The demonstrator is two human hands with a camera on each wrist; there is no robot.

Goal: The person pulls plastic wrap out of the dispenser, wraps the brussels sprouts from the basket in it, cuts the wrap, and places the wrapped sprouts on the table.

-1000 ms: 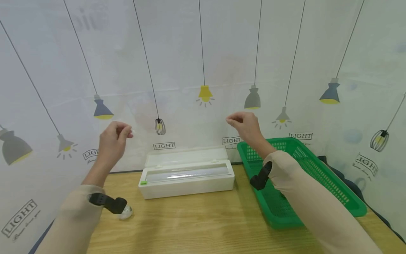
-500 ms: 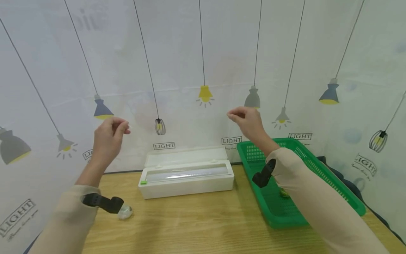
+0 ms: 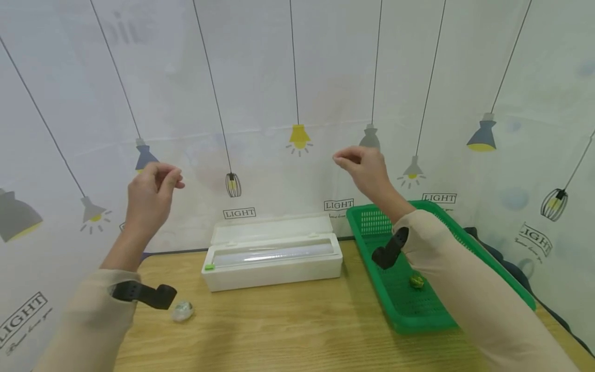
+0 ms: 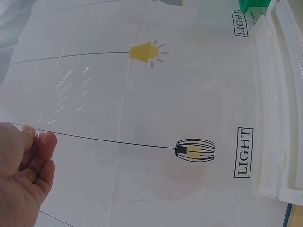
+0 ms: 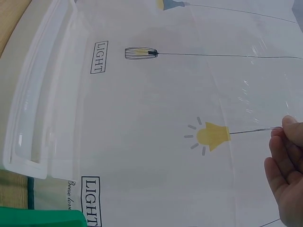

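Fingers (image 3: 173, 174) of our left hand (image 3: 147, 196) and right hand (image 3: 364, 168) pinch the top corners of a clear film (image 4: 94, 94), stretched up from the box (image 3: 273, 263) at twelve o'clock on the desk (image 3: 297, 330). At three o'clock sits a green basket (image 3: 483, 268).

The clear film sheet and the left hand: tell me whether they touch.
Touching. The left wrist view shows the left hand pinching the clear film sheet at its corner, glints running up from the fingertips.
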